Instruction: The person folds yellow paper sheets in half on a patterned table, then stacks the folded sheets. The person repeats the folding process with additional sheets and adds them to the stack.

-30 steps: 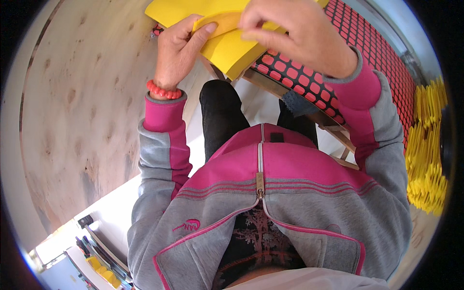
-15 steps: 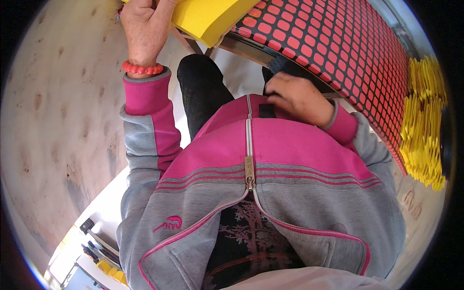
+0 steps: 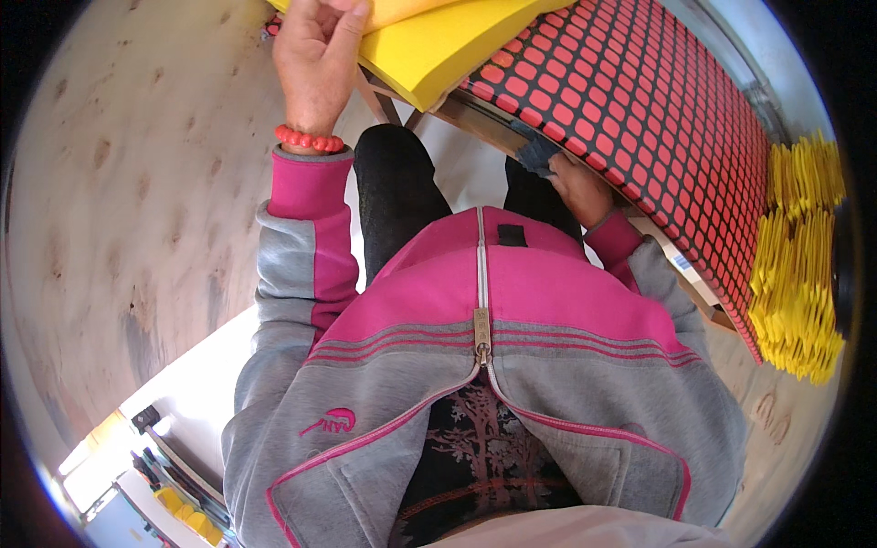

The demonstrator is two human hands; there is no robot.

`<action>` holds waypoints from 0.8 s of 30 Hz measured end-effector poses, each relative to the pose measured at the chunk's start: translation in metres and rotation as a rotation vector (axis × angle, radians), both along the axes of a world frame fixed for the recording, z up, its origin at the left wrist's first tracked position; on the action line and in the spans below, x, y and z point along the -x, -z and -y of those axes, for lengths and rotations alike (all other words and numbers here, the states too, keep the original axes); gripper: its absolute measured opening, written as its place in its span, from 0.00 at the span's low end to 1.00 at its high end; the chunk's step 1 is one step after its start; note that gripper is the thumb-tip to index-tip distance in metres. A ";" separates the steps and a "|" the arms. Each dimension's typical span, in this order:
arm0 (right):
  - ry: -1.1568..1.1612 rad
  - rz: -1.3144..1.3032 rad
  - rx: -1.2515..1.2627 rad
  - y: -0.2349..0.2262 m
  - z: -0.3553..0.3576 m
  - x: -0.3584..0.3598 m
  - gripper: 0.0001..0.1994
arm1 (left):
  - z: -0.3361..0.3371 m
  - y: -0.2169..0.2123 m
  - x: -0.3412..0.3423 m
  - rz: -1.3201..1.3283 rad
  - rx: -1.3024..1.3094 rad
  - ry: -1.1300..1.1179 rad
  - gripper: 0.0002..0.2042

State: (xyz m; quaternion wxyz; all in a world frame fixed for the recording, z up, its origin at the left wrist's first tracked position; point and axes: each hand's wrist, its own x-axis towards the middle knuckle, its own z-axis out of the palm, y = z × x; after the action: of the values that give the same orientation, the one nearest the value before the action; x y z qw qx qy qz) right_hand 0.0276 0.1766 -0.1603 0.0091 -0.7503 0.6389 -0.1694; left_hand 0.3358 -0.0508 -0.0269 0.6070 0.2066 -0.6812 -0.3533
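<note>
A thick yellow stack of flat sheets [image 3: 457, 46] lies on the near left end of the table, its corner over the edge. My left hand [image 3: 315, 59], with a red bead bracelet at the wrist, pinches the lifted edge of a lighter yellow sheet [image 3: 411, 13] on top of it. The top of that sheet runs out of view. Below the table's front edge a dark blue cloth [image 3: 539, 153] hangs down. My right hand [image 3: 583, 190] is at this cloth with its fingers curled against it. Some of those fingertips are hidden.
The table [image 3: 630, 100] has a red and black checked cover and a wooden frame beneath. Bundles of yellow folded pieces [image 3: 795, 274] stand at its far right end. My knees are under the table edge. A pale wood-patterned floor [image 3: 137, 201] spreads to the left.
My right hand has moved from in front of my jacket to the dark blue cloth under the table edge. My left hand stays at the yellow stack, and the view has shifted slightly.
</note>
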 end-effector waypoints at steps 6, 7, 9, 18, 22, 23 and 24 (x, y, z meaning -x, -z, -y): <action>-0.113 0.011 -0.156 -0.064 -0.013 -0.037 0.11 | -0.001 -0.008 -0.017 0.316 0.037 0.147 0.07; -0.228 0.058 -0.121 -0.079 -0.012 -0.044 0.11 | -0.003 -0.010 -0.018 0.316 0.033 0.173 0.07; -0.429 0.144 -0.105 -0.113 -0.005 -0.057 0.11 | -0.006 -0.014 -0.018 0.317 0.023 0.223 0.09; -0.643 0.114 0.517 -0.202 0.096 -0.103 0.09 | -0.005 -0.023 -0.021 0.355 -0.046 0.287 0.09; -0.709 -0.007 0.597 -0.201 0.115 -0.109 0.07 | -0.006 -0.025 -0.015 0.339 0.163 0.273 0.07; -0.711 -0.024 0.593 -0.201 0.117 -0.109 0.07 | -0.007 -0.025 -0.015 0.316 0.121 0.284 0.07; -0.713 -0.045 0.606 -0.200 0.119 -0.108 0.07 | -0.008 -0.025 -0.015 0.292 0.079 0.296 0.08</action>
State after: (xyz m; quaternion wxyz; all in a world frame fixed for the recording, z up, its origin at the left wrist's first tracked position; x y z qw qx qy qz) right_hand 0.1359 0.0577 0.0394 -0.1665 -0.8954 0.2627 -0.3185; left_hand 0.3506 -0.0428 -0.0018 0.4511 0.1292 -0.7981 -0.3780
